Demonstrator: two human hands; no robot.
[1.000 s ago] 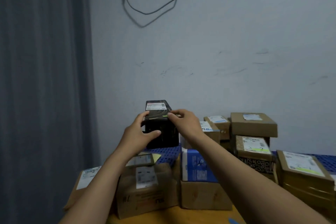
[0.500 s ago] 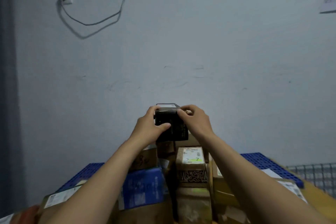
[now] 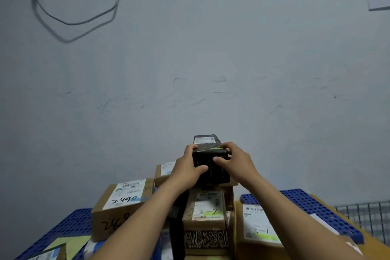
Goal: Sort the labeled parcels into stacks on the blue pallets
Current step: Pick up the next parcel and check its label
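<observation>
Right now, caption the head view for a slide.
Left hand and right hand grip a black parcel over stacked boxes.

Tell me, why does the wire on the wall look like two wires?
Head view: the lower, fuzzier line is the shadow of the cable on the wall; head view, the light is dim and bluish, without glare; the black parcel held by the left hand and right hand looks fairly sharp, though its label is unreadable.

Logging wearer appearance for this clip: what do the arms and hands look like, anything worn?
The left hand and right hand are ungloved, with no rings, watch or wristband visible. Both forearms are uncovered to the frame's edge; no sleeve shows.
</observation>
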